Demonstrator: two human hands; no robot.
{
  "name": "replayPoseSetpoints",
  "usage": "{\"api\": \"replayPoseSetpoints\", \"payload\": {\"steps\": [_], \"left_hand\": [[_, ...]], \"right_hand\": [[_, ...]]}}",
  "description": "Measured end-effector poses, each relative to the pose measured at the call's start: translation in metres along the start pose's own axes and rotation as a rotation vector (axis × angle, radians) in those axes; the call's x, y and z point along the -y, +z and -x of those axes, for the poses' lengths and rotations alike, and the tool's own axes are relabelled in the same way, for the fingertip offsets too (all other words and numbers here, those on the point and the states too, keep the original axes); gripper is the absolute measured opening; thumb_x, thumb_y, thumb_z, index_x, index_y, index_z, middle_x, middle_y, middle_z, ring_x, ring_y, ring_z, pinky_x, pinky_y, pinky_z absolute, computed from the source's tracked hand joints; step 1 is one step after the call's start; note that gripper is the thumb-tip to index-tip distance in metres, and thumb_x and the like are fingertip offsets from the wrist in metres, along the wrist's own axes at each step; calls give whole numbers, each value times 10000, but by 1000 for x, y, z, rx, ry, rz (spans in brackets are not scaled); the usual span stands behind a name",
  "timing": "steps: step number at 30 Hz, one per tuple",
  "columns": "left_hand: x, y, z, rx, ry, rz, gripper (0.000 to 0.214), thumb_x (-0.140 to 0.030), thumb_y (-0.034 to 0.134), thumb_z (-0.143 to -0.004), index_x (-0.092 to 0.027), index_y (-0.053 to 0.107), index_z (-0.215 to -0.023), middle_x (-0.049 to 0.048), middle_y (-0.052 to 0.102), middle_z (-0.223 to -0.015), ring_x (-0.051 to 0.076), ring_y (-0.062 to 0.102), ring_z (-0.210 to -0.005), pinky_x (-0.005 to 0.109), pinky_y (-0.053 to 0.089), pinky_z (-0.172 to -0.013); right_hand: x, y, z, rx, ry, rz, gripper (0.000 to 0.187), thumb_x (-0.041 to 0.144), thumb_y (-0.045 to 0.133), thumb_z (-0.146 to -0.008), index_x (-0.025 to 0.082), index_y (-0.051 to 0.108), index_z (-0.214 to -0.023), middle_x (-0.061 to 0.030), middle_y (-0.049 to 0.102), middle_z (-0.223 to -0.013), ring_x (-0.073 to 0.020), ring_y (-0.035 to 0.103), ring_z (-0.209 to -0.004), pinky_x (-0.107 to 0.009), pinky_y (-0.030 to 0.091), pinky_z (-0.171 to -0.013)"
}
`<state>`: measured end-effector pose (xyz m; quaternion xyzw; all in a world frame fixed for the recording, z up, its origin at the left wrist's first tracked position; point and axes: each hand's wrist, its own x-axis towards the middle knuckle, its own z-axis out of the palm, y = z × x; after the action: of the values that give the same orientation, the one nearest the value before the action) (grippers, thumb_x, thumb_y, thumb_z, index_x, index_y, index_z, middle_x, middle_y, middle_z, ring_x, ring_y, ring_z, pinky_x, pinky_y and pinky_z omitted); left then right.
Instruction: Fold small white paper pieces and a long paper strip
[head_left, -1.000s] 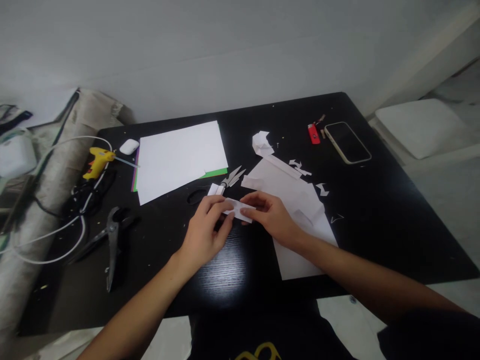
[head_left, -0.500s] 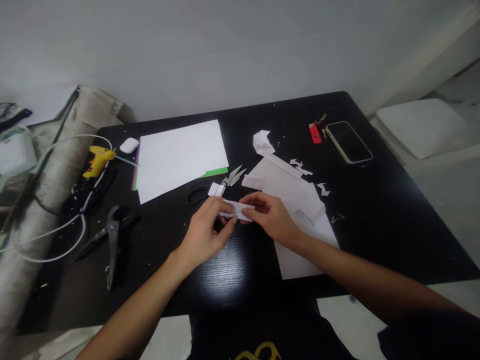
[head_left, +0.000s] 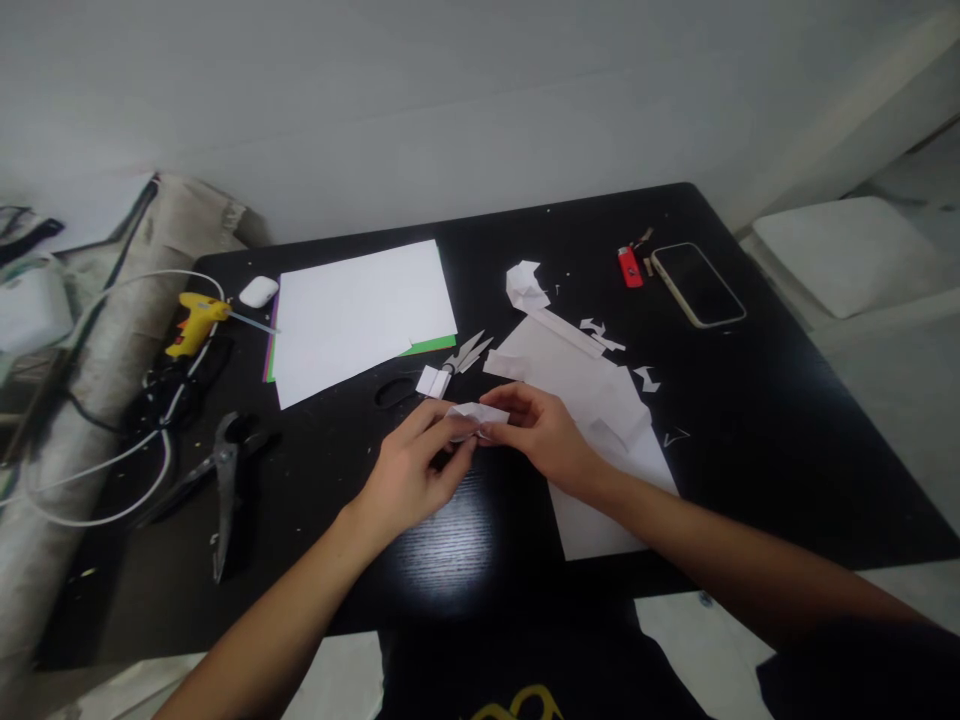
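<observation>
Left hand (head_left: 409,462) had edged toward the right hand (head_left: 546,432), and the small white paper (head_left: 487,411) between them had buckled from its flatter shape.
Both hands grasped the paper over the black table (head_left: 780,450), near the scissors (head_left: 469,351), pinching from opposite sides, probably to control the bend; forearms slanted inward, fingers curled, thumbs almost meeting.

Apparently a small craft workspace, judging by the glue gun (head_left: 196,318) and pliers (head_left: 225,456) at left, with scissors (head_left: 466,353) and paper scraps (head_left: 646,379) farther right
</observation>
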<state>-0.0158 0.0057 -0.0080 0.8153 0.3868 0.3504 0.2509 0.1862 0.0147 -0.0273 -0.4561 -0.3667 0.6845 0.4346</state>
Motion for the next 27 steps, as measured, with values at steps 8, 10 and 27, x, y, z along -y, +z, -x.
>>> {"api": "replayPoseSetpoints", "payload": {"steps": [8, 10, 27], "left_hand": [[-2, 4, 2, -97, -15, -89, 134, -123, 639, -968, -192, 634, -1083, 75, 698, -1084, 164, 712, -918, 264, 603, -752], [0, 10, 7, -195, -99, -59, 249, -176, 725, -927, -202, 561, -1114, 67, 709, -1114, 136, 716, -827, 232, 592, -675], [0, 8, 4, -118, 76, -126, 314, -142, 681, -973, -200, 657, -1280, 98, 691, -1137, 200, 705, -1021, 336, 619, -871]], "right_hand": [[1, 3, 0, 22, 53, -139, 342, 206, 908, -671, 211, 730, -962, -19, 746, -1028, -226, 741, -1010, -410, 649, -920], [0, 3, 0, 20, 55, -146, 344, 207, 916, -664, 208, 732, -955, -21, 746, -1025, -226, 742, -1008, -411, 651, -920], [0, 5, 2, -3, -38, 1, 319, 322, 904, -716, 207, 726, -954, -14, 751, -904, -163, 736, -787, -308, 629, -760]]}}
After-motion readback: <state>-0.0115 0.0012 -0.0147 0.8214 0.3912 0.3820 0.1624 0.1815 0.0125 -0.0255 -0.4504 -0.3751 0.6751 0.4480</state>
